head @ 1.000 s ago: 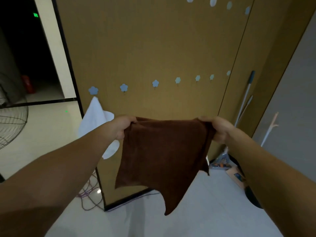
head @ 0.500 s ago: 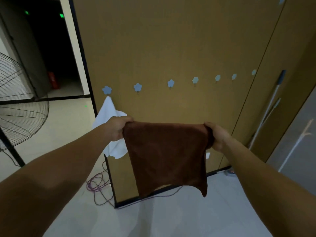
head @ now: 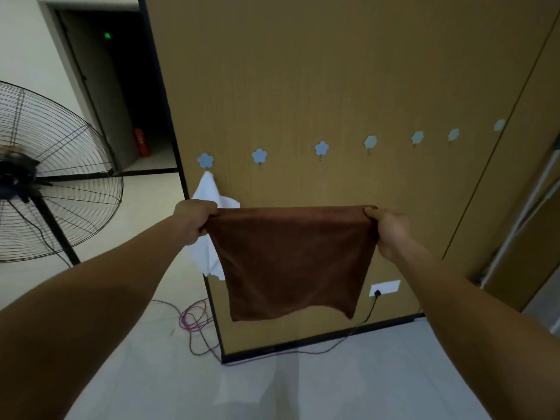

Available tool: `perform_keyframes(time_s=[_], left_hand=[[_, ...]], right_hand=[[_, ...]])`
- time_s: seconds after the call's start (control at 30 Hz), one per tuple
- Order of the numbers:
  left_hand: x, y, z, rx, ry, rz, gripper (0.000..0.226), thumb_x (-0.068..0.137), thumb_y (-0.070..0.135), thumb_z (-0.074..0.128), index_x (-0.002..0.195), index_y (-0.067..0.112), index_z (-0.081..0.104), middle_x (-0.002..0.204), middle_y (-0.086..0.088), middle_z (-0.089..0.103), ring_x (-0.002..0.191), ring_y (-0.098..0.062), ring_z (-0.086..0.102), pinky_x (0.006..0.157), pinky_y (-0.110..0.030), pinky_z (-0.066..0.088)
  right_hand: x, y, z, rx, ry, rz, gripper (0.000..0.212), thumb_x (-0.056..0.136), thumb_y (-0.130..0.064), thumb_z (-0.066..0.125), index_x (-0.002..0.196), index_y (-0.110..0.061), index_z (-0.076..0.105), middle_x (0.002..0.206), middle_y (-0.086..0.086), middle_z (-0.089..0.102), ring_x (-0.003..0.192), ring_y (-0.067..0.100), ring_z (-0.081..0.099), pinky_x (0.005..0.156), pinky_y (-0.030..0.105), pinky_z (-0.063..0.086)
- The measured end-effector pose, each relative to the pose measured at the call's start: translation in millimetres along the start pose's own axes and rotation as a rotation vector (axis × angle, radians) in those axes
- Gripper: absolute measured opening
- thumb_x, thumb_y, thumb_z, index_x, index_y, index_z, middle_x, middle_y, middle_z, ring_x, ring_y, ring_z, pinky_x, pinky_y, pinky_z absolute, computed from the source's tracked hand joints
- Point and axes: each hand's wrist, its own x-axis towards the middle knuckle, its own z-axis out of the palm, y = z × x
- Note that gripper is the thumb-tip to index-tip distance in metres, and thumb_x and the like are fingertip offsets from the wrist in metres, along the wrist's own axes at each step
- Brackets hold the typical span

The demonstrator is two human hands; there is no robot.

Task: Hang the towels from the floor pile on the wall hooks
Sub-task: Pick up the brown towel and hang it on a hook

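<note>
Item: square brown terry towel (head: 291, 262), stretched flat by its top edge, below the row of pale blue flower-shaped wall hooks (head: 321, 148), touching none of them.
My left hand (head: 194, 221): fingers curled, gripping the towel's upper left corner.
My right hand (head: 389, 230): fingers curled, pinching the upper right corner.
White cloth towel (head: 209, 192): hanging from the row's leftmost hook, partly behind my left hand.
Black wire-caged standing fan (head: 45, 177): left of the row.
</note>
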Motion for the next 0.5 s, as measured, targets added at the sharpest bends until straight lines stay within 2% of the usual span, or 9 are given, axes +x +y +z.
perform_keyframes(time_s=[0.1, 0.17, 0.23, 0.33, 0.43, 0.47, 0.5], left_hand=[[-3.5, 5.9, 2.7, -0.02, 0.047, 0.05, 0.011, 0.078, 0.01, 0.068, 0.079, 0.009, 0.057, 0.076, -0.008, 0.053, 0.06, -0.018, 0.047, 0.05, -0.029, 0.036], [-5.8, 11.5, 4.2, -0.049, 0.059, 0.069, 0.011, 0.078, 0.011, 0.069, 0.085, 0.008, 0.061, 0.078, -0.008, 0.053, 0.061, -0.017, 0.045, 0.049, -0.029, 0.03], [-7.1, 16.7, 4.5, -0.085, 0.058, 0.085, 0.018, 0.08, 0.015, 0.069, 0.094, 0.008, 0.061, 0.087, -0.009, 0.057, 0.071, -0.02, 0.05, 0.05, -0.029, 0.03], [-8.9, 22.1, 5.2, -0.127, 0.058, 0.102, 0.025, 0.082, 0.015, 0.067, 0.105, 0.007, 0.062, 0.096, -0.01, 0.062, 0.076, -0.019, 0.057, 0.051, -0.028, 0.033], [-11.7, 24.4, 6.3, -0.123, 0.075, 0.115, 0.025, 0.083, 0.013, 0.065, 0.107, 0.006, 0.063, 0.098, -0.009, 0.063, 0.071, -0.015, 0.058, 0.053, -0.027, 0.038], [-12.4, 24.5, 5.9, -0.119, 0.073, 0.121, 0.025, 0.083, 0.013, 0.065, 0.107, 0.006, 0.063, 0.099, -0.009, 0.063, 0.073, -0.015, 0.058, 0.054, -0.027, 0.038], [-12.8, 24.7, 5.3, -0.113, 0.067, 0.127, 0.025, 0.084, 0.013, 0.065, 0.108, 0.006, 0.063, 0.1, -0.009, 0.063, 0.076, -0.016, 0.059, 0.055, -0.027, 0.039]], right_hand=[[3.4, -3.8, 0.1, 0.057, -0.072, 0.0, 0.011, 0.085, 0.001, 0.062, 0.076, -0.006, 0.061, 0.083, 0.008, 0.064, 0.074, 0.021, 0.061, 0.067, 0.032, 0.051], [5.7, -7.5, -1.7, 0.081, -0.123, 0.001, 0.009, 0.085, 0.002, 0.058, 0.085, -0.005, 0.064, 0.088, 0.008, 0.065, 0.078, 0.021, 0.061, 0.07, 0.033, 0.051], [7.2, -12.2, -4.0, 0.09, -0.19, 0.017, 0.014, 0.088, -0.005, 0.057, 0.1, -0.006, 0.065, 0.096, 0.006, 0.066, 0.087, 0.019, 0.062, 0.073, 0.03, 0.05], [9.4, -21.3, -7.6, 0.076, -0.262, 0.013, 0.024, 0.092, -0.03, 0.061, 0.107, -0.01, 0.065, 0.104, 0.003, 0.069, 0.096, 0.014, 0.064, 0.075, 0.027, 0.049], [16.3, -25.9, -7.9, -0.015, -0.193, -0.035, 0.047, 0.086, -0.037, 0.07, 0.12, -0.007, 0.06, 0.121, 0.002, 0.065, 0.106, 0.014, 0.062, 0.089, 0.029, 0.045], [17.2, -26.6, -7.9, -0.048, -0.146, -0.052, 0.052, 0.083, -0.037, 0.073, 0.121, -0.005, 0.058, 0.121, 0.001, 0.063, 0.105, 0.014, 0.06, 0.093, 0.03, 0.042], [17.5, -27.2, -8.4, -0.075, -0.108, -0.072, 0.049, 0.081, -0.037, 0.075, 0.115, -0.006, 0.059, 0.113, 0.0, 0.062, 0.1, 0.015, 0.057, 0.092, 0.03, 0.039]])
